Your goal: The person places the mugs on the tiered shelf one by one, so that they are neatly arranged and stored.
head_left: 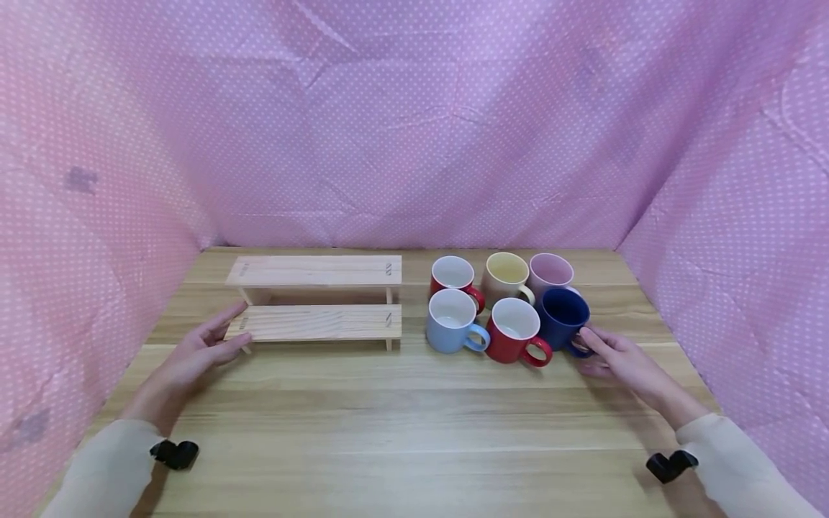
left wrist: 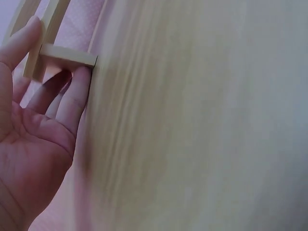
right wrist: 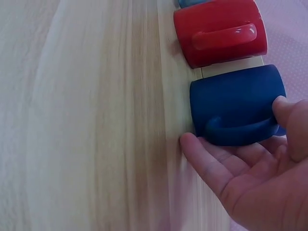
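At the left, two low wooden stands stand one behind the other: a front stand and a back stand. My left hand grips the left end of the front stand. In the left wrist view, the thumb lies against its top board and the other fingers reach in by its leg. At the right, my right hand holds a dark blue mug by its handle side. The right wrist view shows the thumb near the rim and fingers beside the handle.
Beside the blue mug stands a red mug, with a light blue mug to its left. Behind them are another red mug, a cream mug and a pink mug. Pink dotted cloth surrounds the wooden table.
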The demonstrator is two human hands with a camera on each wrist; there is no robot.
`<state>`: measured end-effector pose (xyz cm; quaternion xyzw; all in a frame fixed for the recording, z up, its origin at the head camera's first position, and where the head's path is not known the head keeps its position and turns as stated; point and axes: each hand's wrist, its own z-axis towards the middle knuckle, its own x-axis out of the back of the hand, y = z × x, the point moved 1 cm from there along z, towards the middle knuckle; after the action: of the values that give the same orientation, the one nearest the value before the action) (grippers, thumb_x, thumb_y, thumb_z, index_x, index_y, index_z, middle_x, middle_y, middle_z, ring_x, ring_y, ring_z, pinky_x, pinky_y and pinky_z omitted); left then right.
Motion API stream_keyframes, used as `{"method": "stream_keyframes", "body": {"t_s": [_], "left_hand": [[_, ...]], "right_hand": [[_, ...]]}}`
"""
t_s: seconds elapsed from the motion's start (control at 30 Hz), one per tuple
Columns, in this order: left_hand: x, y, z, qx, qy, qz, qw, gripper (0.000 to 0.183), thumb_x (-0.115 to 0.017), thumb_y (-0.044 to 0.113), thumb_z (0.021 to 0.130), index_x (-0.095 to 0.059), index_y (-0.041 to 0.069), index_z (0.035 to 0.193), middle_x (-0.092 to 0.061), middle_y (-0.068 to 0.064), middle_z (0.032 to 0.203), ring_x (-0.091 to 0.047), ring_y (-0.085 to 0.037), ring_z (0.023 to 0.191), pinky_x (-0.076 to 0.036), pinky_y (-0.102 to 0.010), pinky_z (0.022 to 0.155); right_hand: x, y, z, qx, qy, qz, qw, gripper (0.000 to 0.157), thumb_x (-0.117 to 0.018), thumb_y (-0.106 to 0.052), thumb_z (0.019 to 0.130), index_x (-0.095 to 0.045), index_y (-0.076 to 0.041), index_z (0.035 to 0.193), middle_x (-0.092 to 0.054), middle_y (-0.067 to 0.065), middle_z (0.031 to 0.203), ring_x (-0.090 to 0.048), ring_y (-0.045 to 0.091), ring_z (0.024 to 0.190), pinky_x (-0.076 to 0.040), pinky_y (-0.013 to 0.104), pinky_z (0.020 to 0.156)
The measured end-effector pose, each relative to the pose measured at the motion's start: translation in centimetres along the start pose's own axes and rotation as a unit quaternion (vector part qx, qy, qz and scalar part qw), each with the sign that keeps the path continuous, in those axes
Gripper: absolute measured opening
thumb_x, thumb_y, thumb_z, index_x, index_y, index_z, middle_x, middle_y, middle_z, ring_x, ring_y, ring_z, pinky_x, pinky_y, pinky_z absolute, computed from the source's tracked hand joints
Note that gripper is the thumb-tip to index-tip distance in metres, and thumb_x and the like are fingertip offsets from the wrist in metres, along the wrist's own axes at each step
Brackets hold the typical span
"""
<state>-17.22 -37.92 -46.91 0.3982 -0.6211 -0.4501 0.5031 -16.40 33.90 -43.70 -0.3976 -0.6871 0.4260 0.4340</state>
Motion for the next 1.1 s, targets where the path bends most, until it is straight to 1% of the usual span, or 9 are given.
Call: {"method": "stream_keyframes", "body": {"t_s": [0.07, 0.1, 0.17, 0.23, 0.43, 0.53, 0.67, 0.9, 1.1], "left_hand": [[0.3, -0.4, 0.0, -0.022, -0.011, -0.067, 0.9975, 0.065, -0.059, 0.006, 0.103, -0.030, 0.013, 0.160, -0.032, -0.015, 0.160, -0.053, -0.002, 0.124, -0.055, -0.026, 0.094], [0.5, -0.6, 0.0, -0.033, -0.019, -0.099, 0.9944, 0.063, -0.058, 0.002, 0.103, -0.031, 0.009, 0.160, -0.035, -0.011, 0.159, -0.056, -0.002, 0.122, -0.055, -0.029, 0.095], [0.8, -1.0, 0.1, -0.058, -0.039, -0.147, 0.9866, 0.061, -0.053, -0.005, 0.103, -0.030, 0.002, 0.158, -0.044, -0.005, 0.154, -0.061, -0.007, 0.120, -0.055, -0.034, 0.094], [1.0, -1.3, 0.2, -0.070, -0.049, -0.172, 0.9814, 0.058, -0.051, -0.007, 0.103, -0.031, 0.001, 0.157, -0.052, 0.003, 0.145, -0.064, -0.012, 0.117, -0.056, -0.037, 0.094], [1.2, -1.6, 0.3, -0.070, -0.048, -0.159, 0.9836, 0.054, -0.048, -0.004, 0.105, -0.035, 0.003, 0.156, -0.044, 0.005, 0.147, -0.058, -0.007, 0.122, -0.057, -0.037, 0.093], [1.1, -1.6, 0.3, -0.071, -0.046, -0.152, 0.9848, 0.053, -0.048, -0.004, 0.105, -0.035, 0.003, 0.156, -0.042, 0.005, 0.148, -0.057, -0.006, 0.123, -0.057, -0.036, 0.093], [1.2, -1.4, 0.2, -0.071, -0.048, -0.154, 0.9843, 0.052, -0.047, -0.003, 0.105, -0.036, 0.003, 0.156, -0.043, 0.004, 0.148, -0.058, -0.007, 0.123, -0.057, -0.036, 0.094], [1.2, -1.3, 0.1, -0.062, -0.048, -0.157, 0.9845, 0.051, -0.047, -0.001, 0.106, -0.037, 0.004, 0.156, -0.030, -0.002, 0.158, -0.048, 0.004, 0.129, -0.056, -0.036, 0.095], [1.3, -1.3, 0.1, -0.068, -0.054, -0.176, 0.9806, 0.048, -0.044, -0.004, 0.106, -0.038, 0.001, 0.154, -0.037, 0.000, 0.150, -0.056, -0.007, 0.124, -0.056, -0.039, 0.095]], "right_hand": [[0.1, 0.0, 0.0, -0.002, -0.003, -0.001, 1.000, 0.069, -0.038, -0.035, 0.112, -0.020, 0.017, 0.153, -0.029, 0.042, 0.151, -0.063, 0.011, 0.112, -0.058, 0.039, 0.093], [0.1, 0.0, -0.1, -0.004, -0.004, 0.000, 1.000, 0.069, -0.039, -0.035, 0.112, -0.021, 0.018, 0.152, -0.030, 0.042, 0.151, -0.063, 0.010, 0.113, -0.058, 0.039, 0.093], [0.2, 0.1, -0.1, -0.012, -0.005, 0.003, 1.000, 0.069, -0.040, -0.035, 0.112, -0.022, 0.019, 0.151, -0.031, 0.041, 0.150, -0.062, 0.011, 0.114, -0.058, 0.039, 0.094], [0.2, 0.2, -0.1, -0.018, -0.007, 0.003, 1.000, 0.069, -0.040, -0.035, 0.112, -0.022, 0.020, 0.150, -0.031, 0.041, 0.150, -0.062, 0.012, 0.114, -0.057, 0.039, 0.094], [0.4, 0.0, -0.1, -0.013, -0.010, 0.016, 1.000, 0.068, -0.042, -0.032, 0.111, -0.022, 0.022, 0.149, -0.037, 0.043, 0.146, -0.065, 0.014, 0.111, -0.059, 0.040, 0.093], [0.5, 0.0, -0.1, -0.009, -0.007, 0.034, 0.999, 0.064, -0.045, -0.028, 0.111, -0.025, 0.022, 0.147, -0.052, 0.032, 0.138, -0.066, 0.013, 0.109, -0.059, 0.042, 0.091], [0.6, 0.1, -0.1, -0.009, -0.006, 0.055, 0.998, 0.060, -0.047, -0.026, 0.110, -0.029, 0.021, 0.143, -0.062, 0.014, 0.129, -0.067, 0.014, 0.108, -0.059, 0.043, 0.091], [0.7, 0.0, -0.2, 0.000, -0.016, 0.095, 0.995, 0.031, -0.048, -0.020, 0.110, -0.054, 0.003, 0.130, -0.068, -0.002, 0.118, -0.069, 0.015, 0.105, -0.061, 0.040, 0.088], [0.6, 0.2, -0.1, 0.013, -0.019, 0.133, 0.991, 0.023, -0.047, -0.015, 0.110, -0.065, -0.006, 0.120, -0.069, -0.003, 0.114, -0.069, 0.011, 0.106, -0.060, 0.036, 0.089]]}}
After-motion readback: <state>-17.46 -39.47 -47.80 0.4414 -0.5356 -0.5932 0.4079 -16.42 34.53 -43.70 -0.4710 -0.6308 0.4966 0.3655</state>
